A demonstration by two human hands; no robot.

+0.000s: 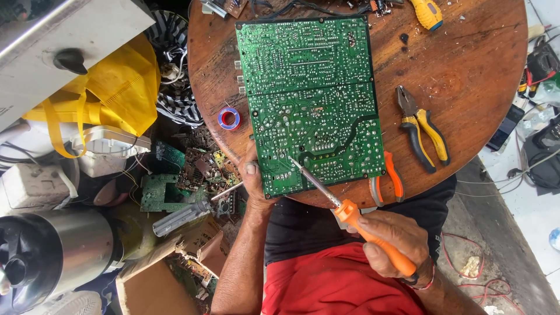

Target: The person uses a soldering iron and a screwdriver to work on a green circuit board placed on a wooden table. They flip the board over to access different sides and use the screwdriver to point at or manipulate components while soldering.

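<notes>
A large green circuit board (309, 99) lies solder-side up on a round wooden table (472, 70). My left hand (254, 181) grips the board's near left corner, thumb on top. My right hand (394, 239) holds an orange-handled soldering iron (350, 213); its metal tip touches the board near the bottom edge, at about the middle.
Yellow-and-black pliers (423, 131) lie right of the board, and orange-handled cutters (388, 178) poke out from under its near corner. A blue-red tape roll (229, 118) sits left of it. A yellow screwdriver handle (427, 13) rests at the far edge. Scrap boards, a screwdriver (192, 213), a cardboard box and a yellow bag crowd the floor on the left.
</notes>
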